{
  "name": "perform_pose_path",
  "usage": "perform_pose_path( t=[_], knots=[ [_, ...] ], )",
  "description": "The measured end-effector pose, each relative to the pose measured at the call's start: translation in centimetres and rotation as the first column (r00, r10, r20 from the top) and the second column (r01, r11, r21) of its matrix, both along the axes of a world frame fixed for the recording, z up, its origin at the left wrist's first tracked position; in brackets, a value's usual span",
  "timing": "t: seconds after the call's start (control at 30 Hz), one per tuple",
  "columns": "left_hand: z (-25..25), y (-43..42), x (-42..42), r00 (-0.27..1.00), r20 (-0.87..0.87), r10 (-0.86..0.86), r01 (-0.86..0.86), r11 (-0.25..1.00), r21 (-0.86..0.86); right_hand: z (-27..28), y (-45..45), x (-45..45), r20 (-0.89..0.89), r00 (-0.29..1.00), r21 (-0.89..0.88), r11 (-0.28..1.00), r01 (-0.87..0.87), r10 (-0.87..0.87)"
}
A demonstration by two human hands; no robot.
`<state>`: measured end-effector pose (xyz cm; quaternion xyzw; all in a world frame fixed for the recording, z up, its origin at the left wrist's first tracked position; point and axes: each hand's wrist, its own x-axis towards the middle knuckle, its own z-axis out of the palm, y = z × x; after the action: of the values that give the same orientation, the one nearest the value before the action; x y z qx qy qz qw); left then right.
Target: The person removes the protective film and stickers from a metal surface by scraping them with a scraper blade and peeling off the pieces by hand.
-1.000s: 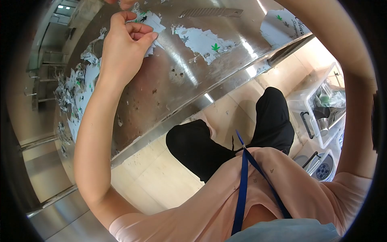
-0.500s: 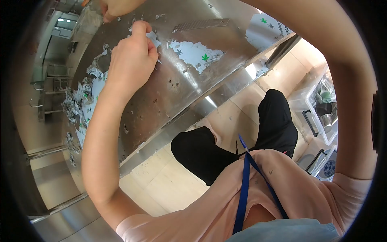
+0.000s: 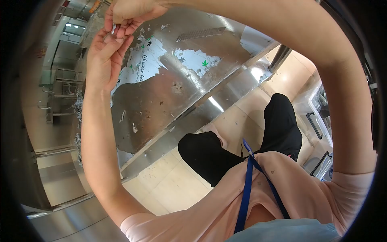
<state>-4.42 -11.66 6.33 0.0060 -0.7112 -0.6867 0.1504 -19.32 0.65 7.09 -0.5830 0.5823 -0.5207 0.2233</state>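
Observation:
My left hand [image 3: 105, 60] and my right hand [image 3: 131, 15] meet at the upper left, above the metal table [image 3: 161, 101]. The fingers of both are pinched round a small whitish scrap [image 3: 114, 29], mostly hidden between them. Below and right of the hands, white film with green leaves and lettering [image 3: 145, 60] lies on the metal. Beside it is a torn white piece with a green leaf [image 3: 197, 60]. A long segmented blade [image 3: 200, 34] rests flat behind that piece.
Another white sheet [image 3: 254, 40] lies by the table edge at the right. Shredded scraps [image 3: 78, 107] run along the left side. Clear plastic bins [image 3: 318, 117] stand on the floor at the right, near my black-trousered knees [image 3: 209, 155]. Shelving stands at the far left.
My right hand has come down into view and joined my left, which has moved left and up off the film. The lettered film on the table now shows.

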Motion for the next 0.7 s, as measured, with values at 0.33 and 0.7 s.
perform_pose_path(
  t=[0.33, 0.7],
  knots=[
    [-0.4, -0.4, -1.2, 0.977, 0.006, 0.213, -0.21, 0.966, -0.15, 0.2, 0.3, -0.9, 0.073, 0.997, 0.007, 1.0, 0.015, -0.016],
    [1.3, 1.2, -0.6, 0.994, 0.101, -0.048, 0.054, 0.997, -0.062, 2.6, -0.7, -1.8, 0.138, 0.99, 0.014, 1.0, -0.012, 0.01]
  ],
)
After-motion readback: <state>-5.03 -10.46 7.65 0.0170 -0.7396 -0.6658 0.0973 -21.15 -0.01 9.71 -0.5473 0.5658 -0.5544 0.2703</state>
